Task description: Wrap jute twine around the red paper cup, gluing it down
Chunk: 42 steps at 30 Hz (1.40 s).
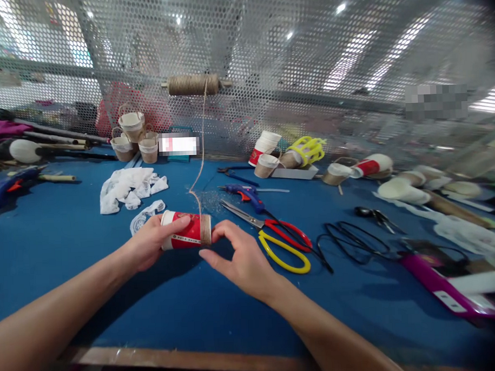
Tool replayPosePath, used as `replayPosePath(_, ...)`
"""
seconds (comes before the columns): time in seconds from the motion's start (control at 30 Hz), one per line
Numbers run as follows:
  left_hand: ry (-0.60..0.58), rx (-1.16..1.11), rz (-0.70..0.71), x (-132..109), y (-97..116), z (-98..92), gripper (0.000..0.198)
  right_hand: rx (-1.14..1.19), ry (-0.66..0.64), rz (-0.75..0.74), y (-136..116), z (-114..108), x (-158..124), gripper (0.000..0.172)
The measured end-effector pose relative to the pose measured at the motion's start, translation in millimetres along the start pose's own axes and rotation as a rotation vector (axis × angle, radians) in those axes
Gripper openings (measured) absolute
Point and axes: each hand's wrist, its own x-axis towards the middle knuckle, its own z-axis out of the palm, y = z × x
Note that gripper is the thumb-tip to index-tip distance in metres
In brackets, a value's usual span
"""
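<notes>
Two hands, one paper cup held on its side just above the near blue surface.
Left hand fingers clasp the mouth end. The cup's long axis runs left-right, and its twine-wound base meets the right hand's curled fingers. Twine climbs to the far spool; the exact pinch is hidden.

A blue felt-topped worktable with a wooden front edge backs onto a grey perforated metal screen, bright ceiling lights glaring through

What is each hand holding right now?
Left hand: closed around the red paper cup.
Right hand: touching the cup's twine-wrapped end; grip cannot be told.
</notes>
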Motion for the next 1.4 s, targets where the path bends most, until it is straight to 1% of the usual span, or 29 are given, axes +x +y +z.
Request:
replayPosePath(0.1,-0.055,0.121,0.132,-1,-5,0.3,0.020,0.153,0.081,0.179,0,-6,2,0.015)
replayPosePath(0.17,-0.110,0.206,0.158,-3,-6,1.8,0.021,0.240,0.118,0.267,0,-8,4,0.016)
replayPosePath(0.2,-0.128,0.242,0.164,-4,-6,2.8,0.022,0.274,0.114,0.299,0,-8,5,0.018)
replayPosePath(0.27,-0.131,0.308,0.181,-6,-6,4.9,0.023,0.328,0.090,0.352,1,-8,7,0.021)
replayPosePath(0.37,-0.104,0.388,0.207,-9,-4,7.2,0.020,0.386,0.071,0.408,2,-7,8,0.023)
replayPosePath(0.47,-0.133,0.395,0.200,-9,-4,7.7,0.019,0.451,0.072,0.436,3,-6,7,0.023)
replayPosePath(0.57,-0.158,0.307,0.161,-7,-5,7.1,0.020,0.501,0.053,0.435,4,-5,5,0.021)
replayPosePath(0.67,-0.132,0.253,0.136,-6,-7,6.7,0.018,0.409,0.020,0.402,4,-7,6,0.020)
replayPosePath(0.77,-0.150,0.321,0.147,-6,-9,7.1,0.018,0.245,0.076,0.290,3,-10,10,0.016)
replayPosePath(0.83,-0.199,0.379,0.167,-8,-10,8.1,0.017,0.234,0.083,0.199,2,-9,12,0.012)
replayPosePath(0.9,-0.247,0.407,0.181,-10,-9,9.7,0.016,0.278,0.051,0.155,0,-6,13,0.010)
replayPosePath(0.97,-0.267,0.400,0.178,-11,-9,11.7,0.018,0.312,0.021,0.155,-2,-3,13,0.008)
replayPosePath(1.07,-0.211,0.382,0.181,-12,-9,13.9,0.027,0.322,0.001,0.169,-6,0,13,0.006)
replayPosePath(1.13,-0.170,0.375,0.176,-11,-11,13.8,0.033,0.326,-0.018,0.207,-9,1,13,0.007)
replayPosePath(1.27,-0.170,0.355,0.114,-8,-17,9.9,0.038,0.325,-0.086,0.300,-14,1,11,0.013)
replayPosePath(1.33,-0.143,0.344,0.090,-6,-18,7.9,0.038,0.318,-0.114,0.281,-13,-4,11,0.015)
replayPosePath(1.4,-0.118,0.338,0.072,-6,-17,6.9,0.037,0.283,-0.106,0.251,-6,-15,16,0.017)
